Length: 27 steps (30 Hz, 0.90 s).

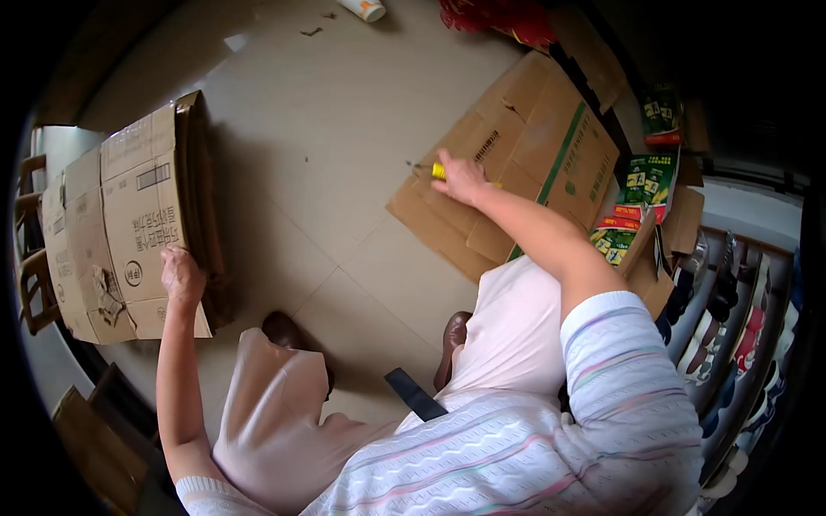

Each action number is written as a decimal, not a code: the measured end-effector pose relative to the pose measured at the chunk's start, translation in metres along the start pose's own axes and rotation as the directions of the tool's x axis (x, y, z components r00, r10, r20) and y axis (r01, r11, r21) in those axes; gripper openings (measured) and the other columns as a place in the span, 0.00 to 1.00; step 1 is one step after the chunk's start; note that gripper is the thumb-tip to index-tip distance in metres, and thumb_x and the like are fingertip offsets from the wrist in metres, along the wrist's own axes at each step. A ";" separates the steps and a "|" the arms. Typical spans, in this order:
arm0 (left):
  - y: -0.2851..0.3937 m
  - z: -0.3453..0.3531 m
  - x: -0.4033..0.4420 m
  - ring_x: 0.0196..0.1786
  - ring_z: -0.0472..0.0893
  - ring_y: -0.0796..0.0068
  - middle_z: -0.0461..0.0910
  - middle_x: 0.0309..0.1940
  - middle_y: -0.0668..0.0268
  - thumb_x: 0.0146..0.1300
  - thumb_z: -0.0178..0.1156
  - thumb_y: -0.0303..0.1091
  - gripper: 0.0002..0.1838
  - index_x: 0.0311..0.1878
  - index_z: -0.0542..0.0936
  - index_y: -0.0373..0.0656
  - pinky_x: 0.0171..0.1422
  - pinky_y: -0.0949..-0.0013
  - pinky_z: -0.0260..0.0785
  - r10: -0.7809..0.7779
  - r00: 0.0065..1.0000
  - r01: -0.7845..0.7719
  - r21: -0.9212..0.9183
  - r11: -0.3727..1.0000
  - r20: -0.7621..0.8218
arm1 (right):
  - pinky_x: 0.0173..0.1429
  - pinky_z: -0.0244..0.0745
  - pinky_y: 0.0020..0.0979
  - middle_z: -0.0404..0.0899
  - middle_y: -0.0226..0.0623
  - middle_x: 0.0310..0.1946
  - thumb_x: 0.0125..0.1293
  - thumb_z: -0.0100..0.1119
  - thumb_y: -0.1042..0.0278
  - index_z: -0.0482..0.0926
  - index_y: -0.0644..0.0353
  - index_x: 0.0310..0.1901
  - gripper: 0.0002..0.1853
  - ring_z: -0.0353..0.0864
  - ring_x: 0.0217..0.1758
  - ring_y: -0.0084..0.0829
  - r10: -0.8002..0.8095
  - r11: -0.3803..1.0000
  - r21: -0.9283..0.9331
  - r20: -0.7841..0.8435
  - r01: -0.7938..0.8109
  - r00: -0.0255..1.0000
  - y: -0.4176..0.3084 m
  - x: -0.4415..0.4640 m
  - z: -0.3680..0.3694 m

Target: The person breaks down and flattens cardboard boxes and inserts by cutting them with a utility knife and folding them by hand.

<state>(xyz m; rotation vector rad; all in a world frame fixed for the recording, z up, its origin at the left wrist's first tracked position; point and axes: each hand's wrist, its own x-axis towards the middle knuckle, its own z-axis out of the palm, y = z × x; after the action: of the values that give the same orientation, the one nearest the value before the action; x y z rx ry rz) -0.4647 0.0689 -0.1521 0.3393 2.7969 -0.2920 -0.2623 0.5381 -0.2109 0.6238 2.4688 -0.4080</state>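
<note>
To the left, a stack of flattened cardboard boxes (pixel 138 206) stands on edge, with dark printing on its near face. My left hand (pixel 183 275) is closed at the stack's right edge, its fingers curled against the board. In my right hand (pixel 463 181) is a small yellow-handled tool (pixel 439 170) with a thin dark tip pointing left; its exact kind is unclear. Below that hand lies another flattened cardboard box (pixel 508 138), marked with a green stripe and printing. I cannot tell whether the hand touches it.
Green and yellow printed packets (pixel 645 182) sit in an open carton at the right. A shoe rack (pixel 731 335) with several shoes lines the lower right. A red bag (pixel 499 19) and a paper cup (pixel 365 9) lie on the tiled floor (pixel 318 172) at the top. Wooden chairs (pixel 34 275) stand far left.
</note>
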 end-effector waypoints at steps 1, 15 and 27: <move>0.000 -0.004 0.000 0.45 0.76 0.50 0.69 0.44 0.48 0.46 0.58 0.23 0.20 0.44 0.66 0.32 0.47 0.59 0.73 -0.014 1.000 0.014 0.011 1.000 0.018 | 0.52 0.69 0.47 0.77 0.49 0.41 0.54 0.61 0.55 0.62 0.57 0.53 0.29 0.76 0.48 0.47 0.062 0.998 0.017 0.004 -0.062 0.998 0.001 -0.004 -0.014; 0.021 -0.037 0.010 0.40 0.80 0.53 0.79 0.34 0.48 0.41 0.62 0.34 0.14 0.29 0.80 0.33 0.45 0.58 0.74 -0.026 0.966 0.019 0.031 0.999 0.258 | 0.60 0.66 0.39 0.71 0.51 0.51 0.46 0.67 0.64 0.54 0.63 0.57 0.39 0.71 0.56 0.45 0.628 0.745 0.314 -0.032 -0.589 0.777 0.082 -0.005 0.015; 0.025 -0.038 0.010 0.39 0.81 0.56 0.81 0.30 0.50 0.44 0.60 0.30 0.09 0.27 0.82 0.35 0.44 0.62 0.75 -0.019 0.979 0.002 0.081 0.997 0.203 | 0.60 0.65 0.39 0.71 0.50 0.52 0.49 0.63 0.70 0.57 0.62 0.54 0.32 0.71 0.57 0.45 0.707 0.670 0.371 -0.056 -0.642 0.705 0.095 -0.004 0.004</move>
<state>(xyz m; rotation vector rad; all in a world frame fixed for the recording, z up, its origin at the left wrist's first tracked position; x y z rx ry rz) -0.4781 0.1036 -0.1238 0.2952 2.5917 -0.4178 -0.2090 0.6154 -0.2259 1.7320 2.1233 -0.4617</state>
